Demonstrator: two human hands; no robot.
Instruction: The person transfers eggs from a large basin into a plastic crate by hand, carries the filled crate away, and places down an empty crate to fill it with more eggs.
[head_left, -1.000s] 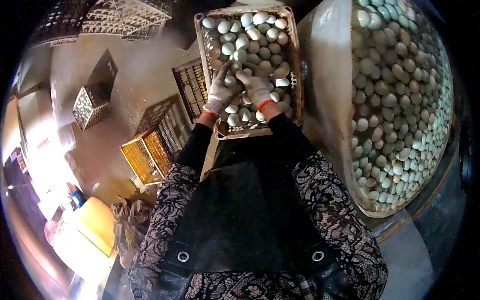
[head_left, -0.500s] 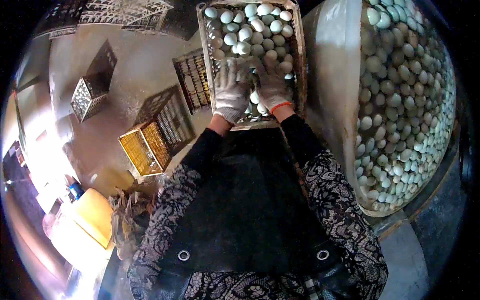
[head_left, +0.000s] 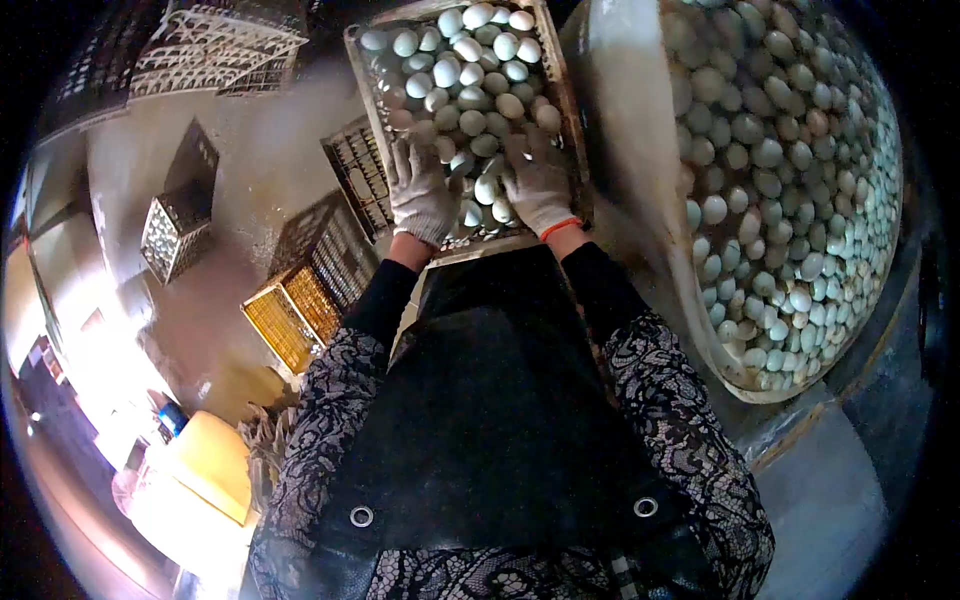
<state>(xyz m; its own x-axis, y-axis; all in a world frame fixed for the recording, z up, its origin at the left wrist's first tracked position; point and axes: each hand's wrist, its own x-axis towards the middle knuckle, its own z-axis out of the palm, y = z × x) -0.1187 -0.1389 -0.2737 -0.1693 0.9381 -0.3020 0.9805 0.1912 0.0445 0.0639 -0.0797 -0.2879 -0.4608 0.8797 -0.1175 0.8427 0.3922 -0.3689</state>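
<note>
A rectangular crate (head_left: 364, 75) holds several pale green and brownish eggs (head_left: 471, 97). My left hand (head_left: 420, 192), in a whitish glove, lies over the crate's near left part with its fingers spread on the eggs. Over the near right part rests my right hand (head_left: 540, 185), gloved and with a red band at the wrist, its fingers apart and pointing away from me. Between the two hands a few eggs (head_left: 486, 189) show. Neither hand visibly grips an egg.
On the right stands a large pale tub (head_left: 645, 130) filled with eggs. A dark crate (head_left: 358, 180) sits just left of the egg crate. Farther left are a yellow crate (head_left: 292, 315) and a small crate of eggs (head_left: 172, 238). Stacked crates (head_left: 215, 50) stand at the top left.
My hands have moved apart from near the crate's middle, and eggs now show between them. The left hand has flattened out. The crate appears shifted left and tilted as the view turned.
</note>
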